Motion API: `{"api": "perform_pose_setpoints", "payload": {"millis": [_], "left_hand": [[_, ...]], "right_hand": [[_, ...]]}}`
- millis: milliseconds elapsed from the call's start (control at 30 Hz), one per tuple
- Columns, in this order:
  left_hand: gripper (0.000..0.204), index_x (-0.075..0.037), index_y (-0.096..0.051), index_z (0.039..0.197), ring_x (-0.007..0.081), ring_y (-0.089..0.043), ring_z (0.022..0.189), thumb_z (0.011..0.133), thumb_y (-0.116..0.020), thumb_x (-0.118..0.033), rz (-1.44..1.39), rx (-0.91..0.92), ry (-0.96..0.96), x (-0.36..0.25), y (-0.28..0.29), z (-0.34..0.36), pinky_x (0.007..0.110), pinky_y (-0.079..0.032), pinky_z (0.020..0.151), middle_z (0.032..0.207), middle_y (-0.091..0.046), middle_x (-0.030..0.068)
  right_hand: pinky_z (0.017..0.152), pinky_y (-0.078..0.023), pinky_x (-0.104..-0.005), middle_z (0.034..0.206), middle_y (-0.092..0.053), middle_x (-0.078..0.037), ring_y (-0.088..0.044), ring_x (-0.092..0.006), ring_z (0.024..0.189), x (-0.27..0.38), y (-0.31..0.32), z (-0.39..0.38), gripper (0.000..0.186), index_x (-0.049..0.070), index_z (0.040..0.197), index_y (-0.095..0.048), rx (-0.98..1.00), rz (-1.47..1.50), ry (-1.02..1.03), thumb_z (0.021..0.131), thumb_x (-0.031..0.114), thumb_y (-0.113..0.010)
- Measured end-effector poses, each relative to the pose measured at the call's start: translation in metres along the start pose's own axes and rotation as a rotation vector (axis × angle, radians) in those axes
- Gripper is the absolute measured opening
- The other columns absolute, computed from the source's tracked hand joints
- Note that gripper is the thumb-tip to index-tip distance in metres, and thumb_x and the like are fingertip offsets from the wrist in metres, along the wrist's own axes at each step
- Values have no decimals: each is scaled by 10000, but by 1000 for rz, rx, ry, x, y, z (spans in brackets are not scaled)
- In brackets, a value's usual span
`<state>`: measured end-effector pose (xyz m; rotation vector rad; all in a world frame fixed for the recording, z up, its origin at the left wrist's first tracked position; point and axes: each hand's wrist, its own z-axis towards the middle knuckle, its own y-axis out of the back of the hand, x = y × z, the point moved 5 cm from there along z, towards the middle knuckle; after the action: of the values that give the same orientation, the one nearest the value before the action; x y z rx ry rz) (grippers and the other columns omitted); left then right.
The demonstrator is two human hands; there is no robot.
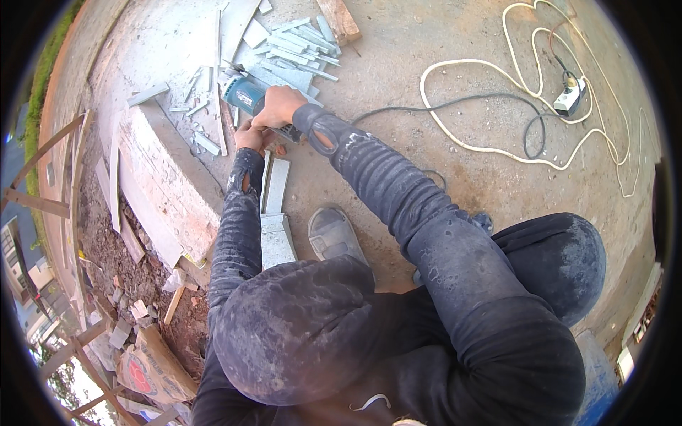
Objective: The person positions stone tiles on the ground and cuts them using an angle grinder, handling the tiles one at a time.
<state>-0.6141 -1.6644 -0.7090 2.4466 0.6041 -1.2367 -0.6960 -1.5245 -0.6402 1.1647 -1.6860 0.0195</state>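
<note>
Dusty concrete ground [440,64] carries a teal power cutter [245,94] over a grey tile strip [275,186]. Right hand [278,106] grips the cutter's top; left hand [249,135], just below it, seems closed on the strip's end.

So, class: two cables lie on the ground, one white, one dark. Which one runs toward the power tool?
The dark cable: it leads from the white plug block toward the blue power tool; the white cable just loops.

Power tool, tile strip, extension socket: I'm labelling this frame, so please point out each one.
power tool [244,93], head view, on its blue-green body.
tile strip [276,186], head view, on the middle of its grey face.
extension socket [570,100], head view, on its white housing.
</note>
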Motion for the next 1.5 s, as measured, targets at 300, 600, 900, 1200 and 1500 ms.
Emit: {"api": "perform_pose_setpoints", "payload": {"millis": [300,600,900,1200,1500], "left_hand": [[299,105,-525,1202,274,-706,839,911,-528,35,13,-17,1,-1,-1,-2,366,-629,690,1030,-655,165],[226,81,-564,1126,266,-701,817,911,-510,37,6,-20,-2,-2,-3,-5,387,-632,703,995,-655,151],[172,62,-576,1069,234,-694,774,913,-525,12,32,-15,-15,-1,0,-2,375,-631,684,945,-654,125],[190,67,-570,1071,231,-696,737,894,-521,20,15,-36,-11,2,3,0,350,-623,635,910,-664,134],[211,73,-561,1087,240,-698,756,885,-513,38,18,-12,-3,3,3,4,361,-627,643,902,-658,137]], "right_hand": [[894,-532,-367,1065,-680,-260,-672,-358,1017,-3,-1,-1,679,-51,1034,-694,8,14,-7,587,455,-767],[905,-527,-376,1078,-673,-268,-662,-368,1034,-7,-3,0,707,-55,1038,-691,-9,17,4,581,478,-778],[897,-530,-373,1064,-674,-273,-666,-371,1020,-6,-1,-4,690,-61,1025,-693,-9,16,8,582,462,-772],[863,-544,-368,1010,-686,-271,-680,-371,977,-6,1,-10,620,-65,988,-699,-23,5,20,570,391,-747],[834,-553,-358,976,-694,-262,-690,-366,935,-9,2,-12,590,-60,952,-703,-34,2,24,555,374,-730]]}}
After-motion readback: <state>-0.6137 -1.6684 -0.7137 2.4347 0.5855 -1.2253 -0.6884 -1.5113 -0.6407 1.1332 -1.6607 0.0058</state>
